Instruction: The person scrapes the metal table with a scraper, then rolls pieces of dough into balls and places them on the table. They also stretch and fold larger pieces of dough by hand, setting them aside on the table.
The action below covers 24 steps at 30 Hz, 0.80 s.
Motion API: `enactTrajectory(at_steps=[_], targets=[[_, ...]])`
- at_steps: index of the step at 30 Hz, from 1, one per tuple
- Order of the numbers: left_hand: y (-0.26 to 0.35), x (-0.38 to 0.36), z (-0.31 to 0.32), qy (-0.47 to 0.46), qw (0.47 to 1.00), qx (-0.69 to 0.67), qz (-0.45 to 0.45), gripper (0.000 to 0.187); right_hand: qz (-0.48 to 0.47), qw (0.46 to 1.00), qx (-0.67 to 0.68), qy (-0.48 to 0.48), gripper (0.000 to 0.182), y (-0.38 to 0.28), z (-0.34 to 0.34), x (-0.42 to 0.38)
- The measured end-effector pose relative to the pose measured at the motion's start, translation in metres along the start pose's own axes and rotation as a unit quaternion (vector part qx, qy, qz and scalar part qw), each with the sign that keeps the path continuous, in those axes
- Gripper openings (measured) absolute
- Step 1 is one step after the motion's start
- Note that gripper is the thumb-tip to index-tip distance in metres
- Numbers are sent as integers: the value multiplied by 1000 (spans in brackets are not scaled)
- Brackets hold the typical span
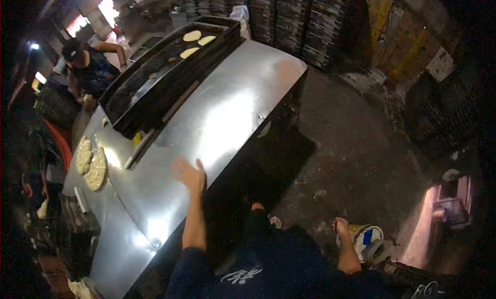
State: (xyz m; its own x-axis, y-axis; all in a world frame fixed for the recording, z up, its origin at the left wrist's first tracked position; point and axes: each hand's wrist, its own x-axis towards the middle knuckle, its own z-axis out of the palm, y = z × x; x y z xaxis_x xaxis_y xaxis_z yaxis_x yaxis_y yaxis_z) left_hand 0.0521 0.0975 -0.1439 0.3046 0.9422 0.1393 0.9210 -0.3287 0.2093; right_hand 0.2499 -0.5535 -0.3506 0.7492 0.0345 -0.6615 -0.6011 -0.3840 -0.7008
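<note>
My left hand (191, 175) is over the near edge of the shiny metal table (170, 188), its fingers spread and nothing in them; whether it touches the metal is hard to tell. My right hand (340, 226) hangs low at my right side, fingers curled closed; anything inside them is hidden. Nearest to it is a white bucket (356, 238) with a blue patch. Several pale flatbreads (96, 168) lie at the left end of the table. Pale dough rounds (189, 53) rest on the dark, raised griddle (155, 87) along the table's far side.
Across the griddle, a person in a dark cap (85, 66) leans over with an arm bent. Tall stacks of dark trays (294, 20) stand at the back. A bare concrete floor (351, 144) extends to my right, and a bright opening (423, 226) shows at far right.
</note>
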Motion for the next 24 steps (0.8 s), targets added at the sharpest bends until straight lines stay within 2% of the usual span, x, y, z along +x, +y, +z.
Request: enactTrajectory(at_steps=[1,2,7,11,12,15,16,17,18,20,21,22,23,24], targets=[[31,13,8,-8,1000,2,26,80,33,999,-5,28,31,14,-11,5],[67,31,17,-11,999,-1,51,81,71,984,133,-91,35,28,-20,0],[236,122,53,-37,984,-32,170,82,154,982,35,-105,37,14,10,-44],[340,175,83,-33,988,-86,125,82,160,979,17,-122,40,-48,39,-49],[363,179,89,-98,968,-165,161,82,154,979,17,-130,40,-64,47,-43],[437,133,117,-115,872,-308,364,67,128,978,36,-160,42,-103,60,-18],[463,120,63,-356,783,-254,442,55,121,975,54,-178,43,-107,63,-6],[485,72,117,-460,646,-347,500,48,111,962,100,-229,38,-99,62,21],[480,68,114,-455,652,-347,498,48,109,961,96,-236,38,-108,64,31],[480,61,80,-353,614,-414,572,42,106,956,179,-206,29,-139,51,50],[477,59,60,-302,591,-442,604,39,102,957,173,-211,29,-160,46,50],[471,58,45,-252,565,-467,632,36,44,972,192,-128,27,-183,45,43],[457,103,38,-279,705,-432,489,33,-14,977,209,-45,26,-200,42,36],[429,147,80,18,827,-334,451,32,-11,978,204,-50,26,-206,36,30]])
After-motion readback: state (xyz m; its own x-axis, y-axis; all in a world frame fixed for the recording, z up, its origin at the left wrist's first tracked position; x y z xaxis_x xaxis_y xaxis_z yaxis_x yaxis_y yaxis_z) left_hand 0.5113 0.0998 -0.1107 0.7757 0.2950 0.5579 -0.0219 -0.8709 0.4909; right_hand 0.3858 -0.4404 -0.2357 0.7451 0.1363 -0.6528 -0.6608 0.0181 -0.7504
